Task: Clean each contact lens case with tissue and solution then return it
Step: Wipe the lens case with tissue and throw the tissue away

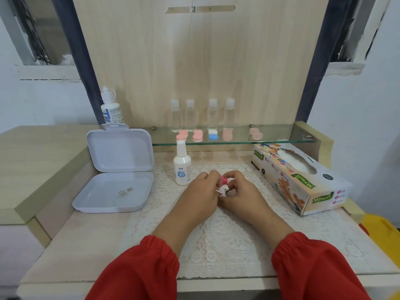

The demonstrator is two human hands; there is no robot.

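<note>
Case [223, 181] pinched between our hands over worktop [91, 245]: right hand [240, 191] gripped it, left hand [200, 192] held tissue [223, 190] just below. Shelf [281, 138] lay straight ahead, right hand nearer.

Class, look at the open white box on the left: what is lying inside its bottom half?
Inside the open white box, small clear ring-shaped pieces lie near the middle of the tray; they are too small to identify. Nothing covers the tray.

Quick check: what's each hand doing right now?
Left hand: pinches a crumpled tissue.
Right hand: grips a pink lens case.
</note>
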